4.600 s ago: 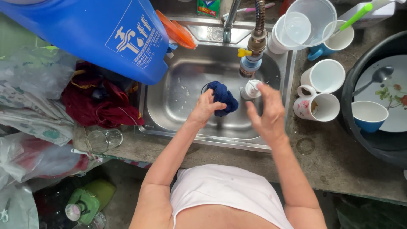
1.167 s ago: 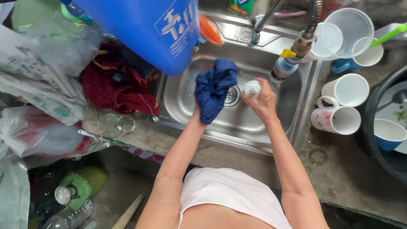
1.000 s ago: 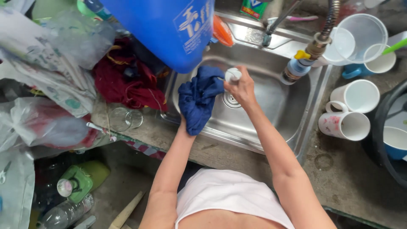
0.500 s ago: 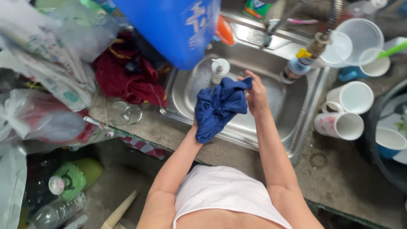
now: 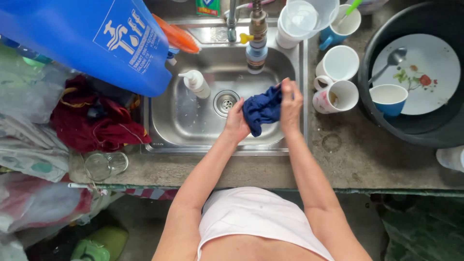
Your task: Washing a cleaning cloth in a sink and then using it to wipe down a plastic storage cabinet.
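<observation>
A dark blue cloth (image 5: 261,109) is bunched between both hands over the right half of a steel sink (image 5: 180,129). My left hand (image 5: 236,124) grips its lower left side. My right hand (image 5: 291,104) pinches its upper right edge. A white pump bottle (image 5: 195,82) stands in the sink's back left, near the drain (image 5: 225,102). The tap (image 5: 256,34) with a filter hangs just above the cloth.
A big blue jug (image 5: 92,38) overhangs the sink's left. A red cloth (image 5: 92,121) and an empty glass (image 5: 104,165) lie left of it. Several mugs (image 5: 338,79) stand on the right counter, beside a black basin (image 5: 415,123) holding a plate, spoon and blue cup.
My right hand set the pump bottle down in the sink's back left and then took hold of the blue cloth. Both hands now bunch the cloth over the sink's right side.
</observation>
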